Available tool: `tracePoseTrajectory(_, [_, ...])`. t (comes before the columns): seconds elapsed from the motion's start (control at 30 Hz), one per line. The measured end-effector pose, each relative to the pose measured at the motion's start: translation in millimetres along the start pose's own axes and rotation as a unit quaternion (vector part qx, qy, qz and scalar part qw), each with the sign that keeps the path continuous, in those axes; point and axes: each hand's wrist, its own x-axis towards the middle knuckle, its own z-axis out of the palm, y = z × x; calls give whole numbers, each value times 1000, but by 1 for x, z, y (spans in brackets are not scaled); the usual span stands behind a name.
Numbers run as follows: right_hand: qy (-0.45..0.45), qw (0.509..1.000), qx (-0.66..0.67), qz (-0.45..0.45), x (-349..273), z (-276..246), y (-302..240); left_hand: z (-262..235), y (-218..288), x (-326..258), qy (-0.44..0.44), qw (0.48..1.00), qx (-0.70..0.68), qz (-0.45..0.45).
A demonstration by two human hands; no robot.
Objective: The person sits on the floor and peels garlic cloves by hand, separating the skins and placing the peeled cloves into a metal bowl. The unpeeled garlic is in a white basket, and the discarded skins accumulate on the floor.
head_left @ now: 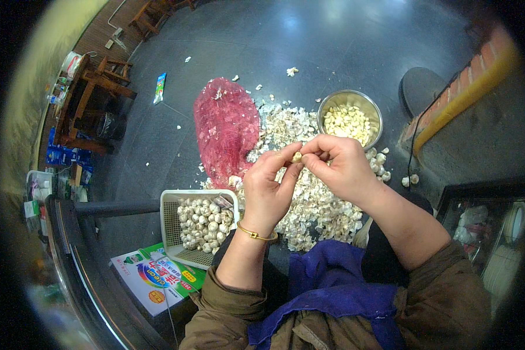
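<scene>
A small garlic clove (297, 157) is pinched between the fingertips of both my hands, held over a heap of skins. My left hand (269, 185) closes on its left side with thumb and fingers. From the right, my right hand (343, 169) grips it between thumb and forefinger. Below and around them spreads a pile of pale garlic skins (315, 213) on the floor. Just beyond my right hand stands a round metal bowl (380, 116) with peeled cloves (347, 123) in it. Left of my left wrist, a white plastic basket (170, 224) holds whole garlic bulbs (204, 224).
A red mesh bag (224, 128) lies flat beyond the basket. Several loose bulbs (379, 163) sit right of the bowl, near a brick ledge (466, 87). A printed cardboard box (151, 280) stands below the basket. Wooden stools (108, 79) are at the far left.
</scene>
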Motion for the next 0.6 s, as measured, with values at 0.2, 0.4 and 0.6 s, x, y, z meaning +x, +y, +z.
tracePoseTrajectory(0.2, [10,1000,-10,-5,-1,2,0,0,3,1,9,1000,14,-3])
tracePoseTrajectory(0.4, [30,999,-29,-24,2,3,3,-1,2,-1,-21,1000,-4,-7])
tracePoseTrajectory(0.6, [40,996,77,17,1,4,3,-4,7,1,-23,919,-340,-199])
